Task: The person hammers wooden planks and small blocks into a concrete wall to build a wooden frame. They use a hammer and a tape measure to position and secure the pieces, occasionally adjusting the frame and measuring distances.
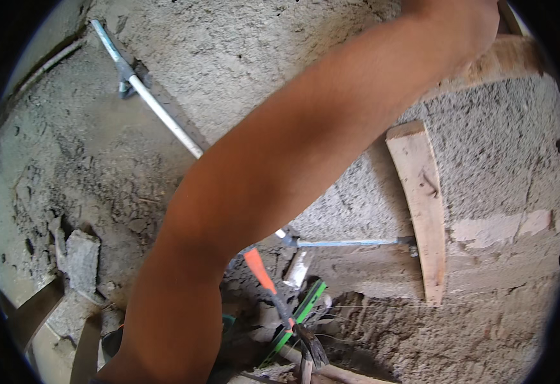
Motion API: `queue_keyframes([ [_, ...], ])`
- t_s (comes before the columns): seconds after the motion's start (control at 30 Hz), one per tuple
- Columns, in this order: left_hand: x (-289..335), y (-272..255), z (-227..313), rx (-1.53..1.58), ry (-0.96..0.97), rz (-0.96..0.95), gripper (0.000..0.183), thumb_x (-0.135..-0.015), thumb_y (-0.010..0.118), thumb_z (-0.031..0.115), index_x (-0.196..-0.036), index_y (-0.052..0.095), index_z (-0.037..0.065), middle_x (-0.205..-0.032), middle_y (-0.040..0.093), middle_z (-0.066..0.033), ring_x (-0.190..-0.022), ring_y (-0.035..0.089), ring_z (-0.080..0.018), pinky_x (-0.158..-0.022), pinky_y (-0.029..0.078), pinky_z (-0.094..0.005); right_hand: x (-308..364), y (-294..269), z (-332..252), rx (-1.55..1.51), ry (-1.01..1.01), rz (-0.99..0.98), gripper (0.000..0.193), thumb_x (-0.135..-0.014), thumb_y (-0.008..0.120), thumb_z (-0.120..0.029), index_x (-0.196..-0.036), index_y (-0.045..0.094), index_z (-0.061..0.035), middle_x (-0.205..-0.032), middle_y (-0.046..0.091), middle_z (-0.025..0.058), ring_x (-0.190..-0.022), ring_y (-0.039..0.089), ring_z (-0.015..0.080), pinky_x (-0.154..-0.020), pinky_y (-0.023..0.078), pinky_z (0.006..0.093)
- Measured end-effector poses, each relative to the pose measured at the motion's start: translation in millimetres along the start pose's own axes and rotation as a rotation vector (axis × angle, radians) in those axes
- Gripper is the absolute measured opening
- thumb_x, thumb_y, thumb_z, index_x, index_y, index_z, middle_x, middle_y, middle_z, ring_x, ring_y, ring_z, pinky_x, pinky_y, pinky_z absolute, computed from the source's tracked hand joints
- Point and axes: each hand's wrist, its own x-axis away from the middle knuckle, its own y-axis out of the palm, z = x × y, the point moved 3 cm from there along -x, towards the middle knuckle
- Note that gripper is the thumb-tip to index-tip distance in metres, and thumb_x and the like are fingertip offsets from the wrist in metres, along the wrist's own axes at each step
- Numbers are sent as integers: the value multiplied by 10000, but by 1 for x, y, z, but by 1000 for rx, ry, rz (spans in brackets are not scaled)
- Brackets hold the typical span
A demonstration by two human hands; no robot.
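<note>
Spanning the frame from lower left to upper right, here's a bare left arm (292, 147), bent at the elbow and covering much of the middle. Up at the upper right edge, the left hand (469, 24) is mostly lost; no fingers show, so I can't tell whether they're spread, pressed together or pinching anything. The right hand is out of view, its state unknown. Right by that left hand, in the upper right, sits a wooden plank (513, 61), partly covered by the arm; whether they touch, I can't say.

Now the room, and it's raw: coarse, pitted gray cement (241, 57) across the top, darker crumbly ground (100, 166) down the left, brown rubble-like earth (472, 339) at lower right. A blue-and-white pole (164, 119) slants from the upper left and disappears behind the arm. Right of center, a pale board (424, 211) carries a bent nail (429, 185), and a thin blue rod (350, 243) runs to the board's left edge. Lower center, it's crowded: an orange-and-black-handled hammer (259, 271) crosses a green bar (310, 302), perhaps a level. Lower left, a broken gray slab (82, 262) lies amid debris.
</note>
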Motion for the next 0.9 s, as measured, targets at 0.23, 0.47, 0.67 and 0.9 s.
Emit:
queue_keyframes([
  [0.23, 3, -30, -10, -170, -6, -36, 239, -1014, 646, 190, -1060, 724, -31, -875, 737, -133, -828, 677, -206, -799, 537, -350, 36, -30, -48, -429, 452, 166, 449, -1042, 723, -283, -1414, 570, -82, -834, 546, -24, -697, 447, 99, -594, 385, 282],
  [0.47, -8, -30, -34, -182, -149, 116, 148, -1019, 576, 105, -1025, 664, -13, -776, 669, -148, -679, 633, -212, -642, 496, -403, 12, -54, -77, -442, 104, 263, 374, -1067, 674, -218, -1386, 552, -67, -847, 539, -37, -708, 475, 89, -596, 394, 257],
  [0.67, -6, -34, -27, -202, -235, 83, 167, -1060, 573, 143, -1061, 650, -5, -787, 663, -104, -711, 643, -178, -649, 494, -362, 0, -78, -131, -153, 22, 378, 338, -1041, 701, -243, -1298, 579, -60, -844, 620, 21, -751, 559, 103, -648, 465, 288],
  [0.9, -8, -34, -22, -246, -329, -30, 241, -1097, 565, 209, -1175, 655, -1, -925, 688, -70, -856, 690, -125, -787, 584, -300, 11, -143, -282, 409, -529, 532, 280, -1059, 646, -245, -1196, 657, -1, -870, 711, 122, -708, 635, 174, -627, 504, 305],
])
